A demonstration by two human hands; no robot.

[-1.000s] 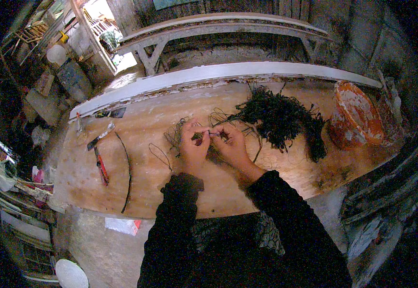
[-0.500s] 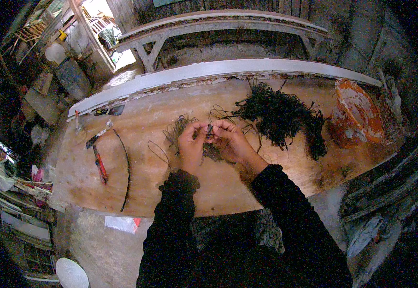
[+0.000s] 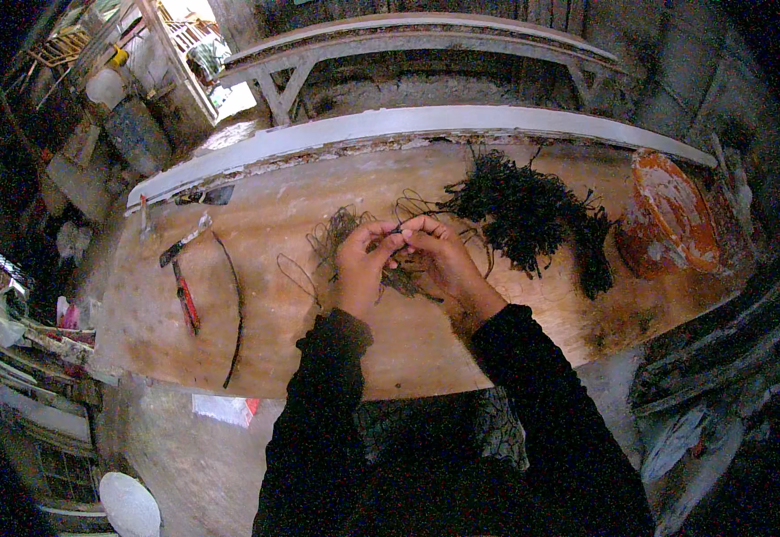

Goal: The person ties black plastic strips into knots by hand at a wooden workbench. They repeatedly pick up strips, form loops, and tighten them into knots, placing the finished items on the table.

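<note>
Over the middle of the wooden tabletop (image 3: 417, 349), my left hand (image 3: 365, 259) and my right hand (image 3: 443, 259) meet, fingertips pinched together. Between them is a small piece of dark cord (image 3: 397, 230), mostly hidden by the fingers. A loose tangle of thin dark cord (image 3: 340, 228) lies on the table behind and beside my left hand, and a single loop of cord (image 3: 296, 273) lies to its left. To the right of my right hand sits a large heap of black knotted cords (image 3: 520, 210).
An orange plastic basin (image 3: 676, 210), smeared white, leans at the right end. At the left lie a hammer (image 3: 184, 242), a red-handled tool (image 3: 187, 309) and a curved black strip (image 3: 237, 313). A white board (image 3: 408, 121) edges the far side; a bench (image 3: 426, 45) stands beyond.
My fingertips have drawn closer together and turned slightly, so less of the dark cord between them shows. Both hands stay in about the same place; the whole view has shifted slightly.
</note>
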